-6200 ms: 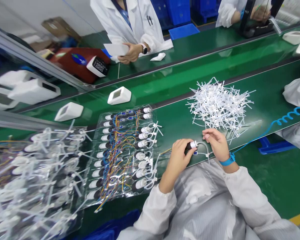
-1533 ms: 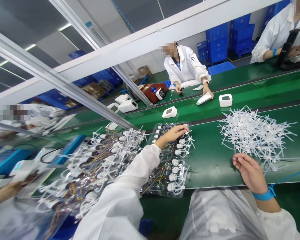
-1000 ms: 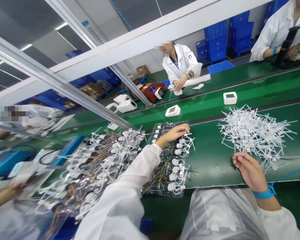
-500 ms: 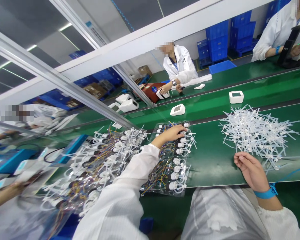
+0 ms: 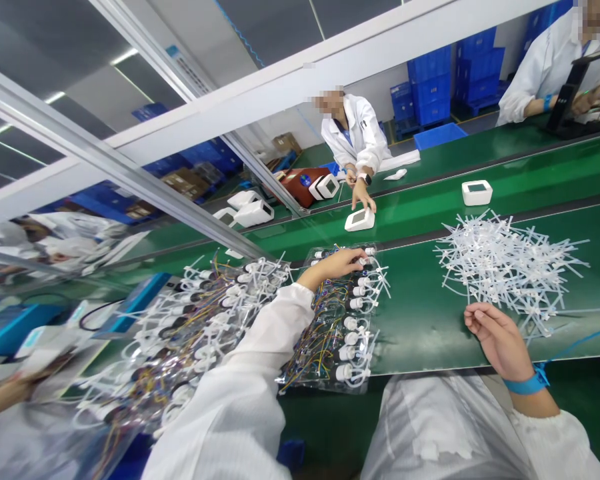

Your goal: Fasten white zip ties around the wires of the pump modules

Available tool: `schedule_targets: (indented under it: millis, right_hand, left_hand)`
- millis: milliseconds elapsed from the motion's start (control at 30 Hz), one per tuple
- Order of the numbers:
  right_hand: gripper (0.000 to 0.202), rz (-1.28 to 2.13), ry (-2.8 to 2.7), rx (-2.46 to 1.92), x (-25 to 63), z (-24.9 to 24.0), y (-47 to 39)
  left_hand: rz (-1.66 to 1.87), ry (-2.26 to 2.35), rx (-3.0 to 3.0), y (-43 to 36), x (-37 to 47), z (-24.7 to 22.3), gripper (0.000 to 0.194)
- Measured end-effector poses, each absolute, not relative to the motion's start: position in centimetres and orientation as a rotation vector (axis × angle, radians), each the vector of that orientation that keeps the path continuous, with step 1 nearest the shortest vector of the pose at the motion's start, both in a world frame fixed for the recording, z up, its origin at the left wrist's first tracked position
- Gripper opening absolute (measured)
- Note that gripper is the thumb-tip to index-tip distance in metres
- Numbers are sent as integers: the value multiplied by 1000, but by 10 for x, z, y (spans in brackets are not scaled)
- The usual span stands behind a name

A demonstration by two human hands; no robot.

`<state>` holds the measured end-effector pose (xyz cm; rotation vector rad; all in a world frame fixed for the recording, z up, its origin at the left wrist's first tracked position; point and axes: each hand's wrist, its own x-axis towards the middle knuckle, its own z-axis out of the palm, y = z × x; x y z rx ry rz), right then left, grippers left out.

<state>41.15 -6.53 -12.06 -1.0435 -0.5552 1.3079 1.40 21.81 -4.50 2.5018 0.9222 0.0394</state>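
Note:
My left hand (image 5: 336, 265) reaches over a row of small cylindrical parts with black bodies, white heads and looped translucent tubes (image 5: 353, 323). Its thumb and fingers close on a white-headed part (image 5: 363, 261) near the far end of the row. Coloured wires (image 5: 320, 333) trail from these parts, which lie on clear plastic film. My right hand (image 5: 497, 339), a blue band on its wrist, rests above the table's front edge with fingers curled and nothing visible in them. Just beyond it is a heap of thin translucent white strips (image 5: 505, 267).
More wired parts (image 5: 205, 333) lie in a mass to the left, near a blue device (image 5: 140, 303). White devices with screens, one on the right (image 5: 477, 193), sit on the green belt (image 5: 420, 200). A metal post (image 5: 180, 187) slants across. Co-workers sit opposite and at the left.
The co-worker opposite has moved a hand from one white device to another on the belt. The right-hand white device has shifted slightly right. My hands stay nearly in place.

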Motion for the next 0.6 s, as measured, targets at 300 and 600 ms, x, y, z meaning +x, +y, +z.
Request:
schedule_targets:
  millis: [300, 600]
  right_hand:
    - [40, 1310, -556, -1046, 412, -121, -65]
    - [41, 1317, -557, -1041, 412, -120, -65]
  left_hand:
    - [42, 790, 2456, 205, 31, -41, 28]
    - [10, 857, 2472, 200, 35, -36, 23]
